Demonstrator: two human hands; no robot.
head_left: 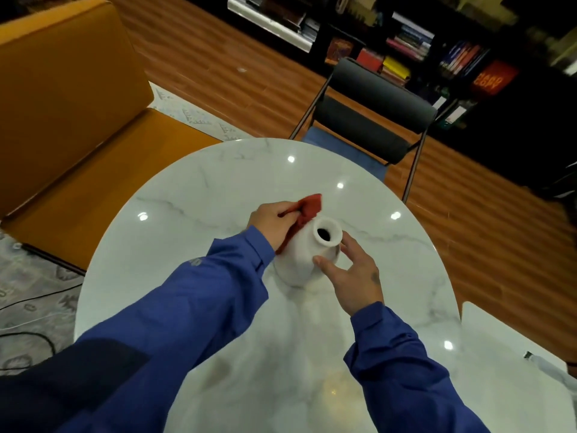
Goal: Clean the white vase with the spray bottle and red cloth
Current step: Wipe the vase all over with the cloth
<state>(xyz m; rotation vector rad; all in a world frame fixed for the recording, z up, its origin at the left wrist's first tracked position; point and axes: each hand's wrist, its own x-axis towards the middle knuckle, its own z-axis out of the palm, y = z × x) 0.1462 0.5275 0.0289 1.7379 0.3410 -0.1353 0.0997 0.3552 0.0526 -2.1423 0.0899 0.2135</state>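
The white vase [301, 257] stands upright near the middle of the round marble table [193, 195], its dark mouth facing up. My left hand [274, 225] grips the red cloth [307, 210] and presses it against the vase's left shoulder. My right hand [352, 273] touches the vase's right side just under the neck, with thumb and fingers spread around it. No spray bottle shows in this view.
A dark folding chair [371, 120] stands at the table's far side. An orange bench seat [71, 120] runs along the left. Bookshelves [437, 48] fill the back wall. A white surface [512, 370] with a small object lies at the lower right. Cables cross the rug on the left.
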